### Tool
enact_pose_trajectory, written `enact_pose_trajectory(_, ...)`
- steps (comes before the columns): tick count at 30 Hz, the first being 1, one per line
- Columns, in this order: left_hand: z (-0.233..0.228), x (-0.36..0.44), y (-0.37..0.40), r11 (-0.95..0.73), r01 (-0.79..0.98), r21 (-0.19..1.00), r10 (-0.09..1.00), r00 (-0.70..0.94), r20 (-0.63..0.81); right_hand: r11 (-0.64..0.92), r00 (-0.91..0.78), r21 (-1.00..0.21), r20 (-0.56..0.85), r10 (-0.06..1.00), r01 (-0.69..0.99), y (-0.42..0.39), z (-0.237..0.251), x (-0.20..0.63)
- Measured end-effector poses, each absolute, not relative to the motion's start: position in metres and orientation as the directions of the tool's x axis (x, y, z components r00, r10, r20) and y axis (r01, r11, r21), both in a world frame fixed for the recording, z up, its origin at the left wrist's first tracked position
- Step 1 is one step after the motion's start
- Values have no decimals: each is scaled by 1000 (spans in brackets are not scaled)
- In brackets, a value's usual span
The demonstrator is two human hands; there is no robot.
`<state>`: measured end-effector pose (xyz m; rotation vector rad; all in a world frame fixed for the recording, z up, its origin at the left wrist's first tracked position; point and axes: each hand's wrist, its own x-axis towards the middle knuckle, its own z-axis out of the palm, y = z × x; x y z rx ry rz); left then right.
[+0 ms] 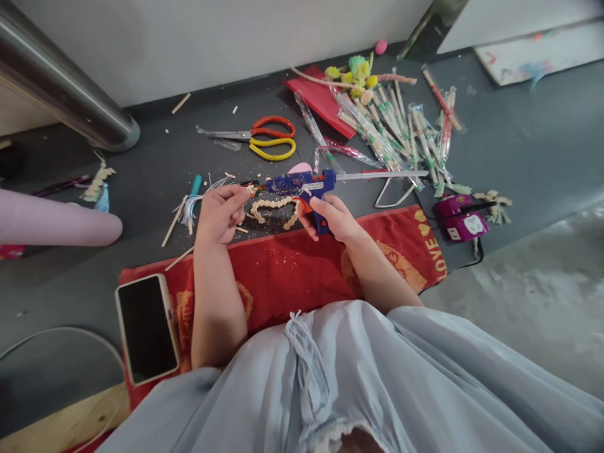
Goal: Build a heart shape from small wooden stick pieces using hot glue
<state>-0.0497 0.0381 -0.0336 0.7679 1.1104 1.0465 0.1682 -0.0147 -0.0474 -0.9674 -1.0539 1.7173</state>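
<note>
My right hand point(330, 217) is wrapped round the handle of a blue glue gun point(291, 182), with a long clear glue stick point(384, 175) poking out of its back. The gun's nozzle points left at the fingertips of my left hand point(223, 212). Those fingers are pinched on a small pale piece point(252, 190), too small to name surely. Just below the gun lies a curved chain of small wooden pieces point(271, 204) on the dark table. To the left of my left hand are white strings with a teal end point(194, 195).
Scissors point(271, 137) with red and yellow handles lie beyond the gun. Wrapped sticks point(382, 126) are heaped at the back right, near a purple power socket point(460, 218). A red towel point(292, 277) and a phone point(146, 328) lie close to my body. A metal post point(70, 75) stands left.
</note>
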Motion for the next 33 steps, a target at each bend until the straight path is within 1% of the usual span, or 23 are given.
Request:
enact_pose_trajectory(9, -34, -50, 37, 338, -265, 903, 941, 110, -320, -252, -316, -934, -167, 934, -252, -15, -48, 169)
enact_pose_trajectory(26, -37, -52, 37, 322, -283, 903, 946, 140, -293, -267, -342, -928, -170, 924, -261, -15, -49, 171)
enact_pose_trajectory(33, -38, -53, 38, 328, -286, 901, 944, 138, -300, -258, -323, -930, -167, 931, -262, -16, -48, 173)
